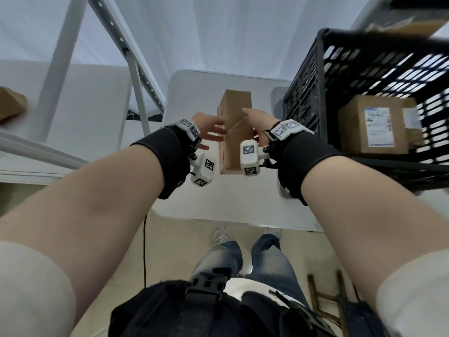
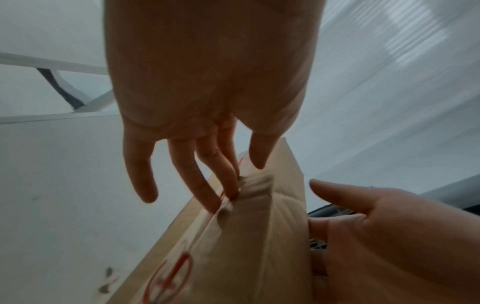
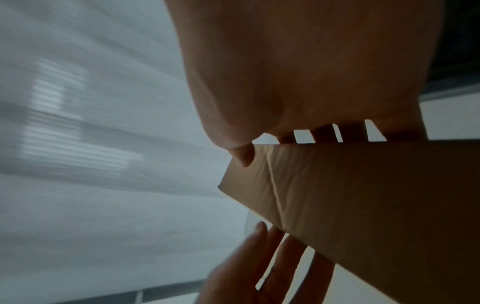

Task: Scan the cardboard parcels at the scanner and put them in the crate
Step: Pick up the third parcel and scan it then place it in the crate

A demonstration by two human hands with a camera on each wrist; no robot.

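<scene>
A long brown cardboard parcel point(image 1: 234, 132) with red marks on its left face is held over the white table point(image 1: 218, 198). My right hand point(image 1: 257, 120) grips its right side, thumb laid over the top face and fingers behind. My left hand point(image 1: 211, 132) is open, its straight fingers touching the parcel's left edge. In the left wrist view the left hand point(image 2: 207, 102) has fingertips on the parcel point(image 2: 259, 236), and the right hand point(image 2: 389, 236) clasps the far side. In the right wrist view the right hand point(image 3: 298, 82) pinches the parcel point(image 3: 363, 195), with the left hand point(image 3: 259, 267) below.
A black slatted crate point(image 1: 323, 69) stands at the right and holds a labelled cardboard parcel point(image 1: 374, 125). More cardboard point(image 1: 401, 25) lies above the crate's far rim. A white metal frame point(image 1: 136, 76) rises at the left, near another brown box point(image 1: 9, 105).
</scene>
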